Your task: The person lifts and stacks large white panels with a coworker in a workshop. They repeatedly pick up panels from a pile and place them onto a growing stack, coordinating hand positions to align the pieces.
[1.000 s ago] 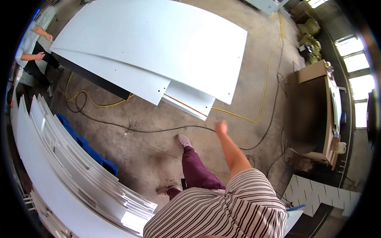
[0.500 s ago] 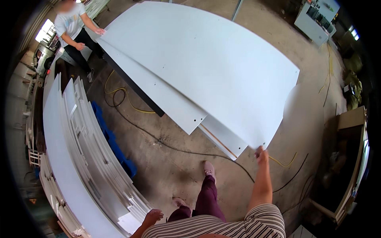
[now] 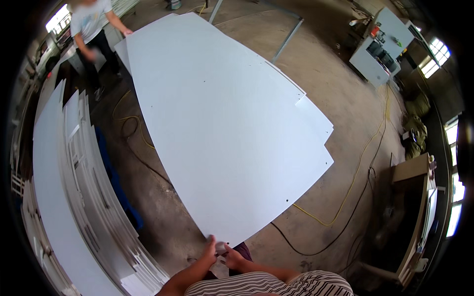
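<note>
A large white panel [image 3: 222,133] stretches from the far left almost to my body, with small dark holes along its near right edge. My left hand [image 3: 209,252] is closed on its near corner, thumb on top and the other fingers mostly hidden. Just to the right, my right hand [image 3: 234,258] grips the same corner. Beneath, other white panels [image 3: 316,116] jut out at the right. At the far left corner a co-worker's hand [image 3: 127,32] touches the panel's edge; that person's other hand is blurred.
A tall stack of white panels [image 3: 49,163] stands on my left, with a blue strip [image 3: 113,182] along its foot. Yellow and black cables [image 3: 340,217] cross the floor. A wooden frame [image 3: 419,212] is at the right, a grey machine cabinet [image 3: 370,59] at the far right.
The top panel's near end has swung left toward me, covering the panels below. My right hand moved left with it, and my left hand rose from my side onto the corner.
</note>
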`<state>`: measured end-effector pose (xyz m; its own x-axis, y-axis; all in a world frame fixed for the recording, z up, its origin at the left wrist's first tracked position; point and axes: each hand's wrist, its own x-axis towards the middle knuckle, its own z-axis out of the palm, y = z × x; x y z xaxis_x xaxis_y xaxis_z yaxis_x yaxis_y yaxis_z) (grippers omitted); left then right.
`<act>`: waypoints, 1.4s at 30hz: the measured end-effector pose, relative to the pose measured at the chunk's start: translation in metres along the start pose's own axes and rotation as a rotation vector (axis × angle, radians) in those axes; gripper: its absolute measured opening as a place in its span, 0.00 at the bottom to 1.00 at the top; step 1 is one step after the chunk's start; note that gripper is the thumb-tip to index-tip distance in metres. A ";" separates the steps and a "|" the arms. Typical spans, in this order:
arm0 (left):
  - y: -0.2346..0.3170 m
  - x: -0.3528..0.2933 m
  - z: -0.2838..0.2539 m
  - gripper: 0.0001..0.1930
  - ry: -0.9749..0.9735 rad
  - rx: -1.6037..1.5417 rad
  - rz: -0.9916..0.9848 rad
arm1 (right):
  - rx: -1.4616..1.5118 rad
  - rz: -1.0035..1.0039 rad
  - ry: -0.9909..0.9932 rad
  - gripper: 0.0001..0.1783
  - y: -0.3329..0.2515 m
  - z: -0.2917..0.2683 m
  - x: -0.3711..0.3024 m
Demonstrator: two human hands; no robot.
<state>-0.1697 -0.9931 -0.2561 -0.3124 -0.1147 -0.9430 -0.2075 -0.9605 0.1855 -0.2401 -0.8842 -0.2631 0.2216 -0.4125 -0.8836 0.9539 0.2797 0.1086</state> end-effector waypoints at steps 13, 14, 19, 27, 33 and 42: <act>-0.018 -0.122 -0.074 0.34 0.310 0.163 0.506 | 0.231 -0.686 0.001 0.21 -0.317 -0.129 -0.050; -0.009 -0.133 -0.072 0.35 0.359 0.204 0.513 | 0.227 -0.771 0.034 0.20 -0.318 -0.143 -0.033; -0.031 -0.155 -0.131 0.33 0.688 0.246 0.545 | 0.233 -0.493 0.047 0.22 -0.276 -0.133 -0.016; -0.062 -0.239 -0.226 0.32 1.131 0.278 0.537 | -0.131 -0.202 -0.162 0.29 -0.153 -0.079 -0.018; -0.045 -0.324 -0.285 0.29 1.188 0.339 0.418 | -0.783 -0.329 -0.008 0.35 -0.073 -0.038 -0.003; -0.060 -0.366 -0.498 0.31 1.165 0.346 0.521 | -2.044 -0.325 -0.467 0.32 0.069 0.065 -0.022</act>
<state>0.4190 -1.0194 -0.0599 0.5112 -0.7648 -0.3922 -0.5850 -0.6439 0.4932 -0.1656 -0.9117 -0.2067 0.4642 -0.6712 -0.5779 -0.4843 0.3540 -0.8001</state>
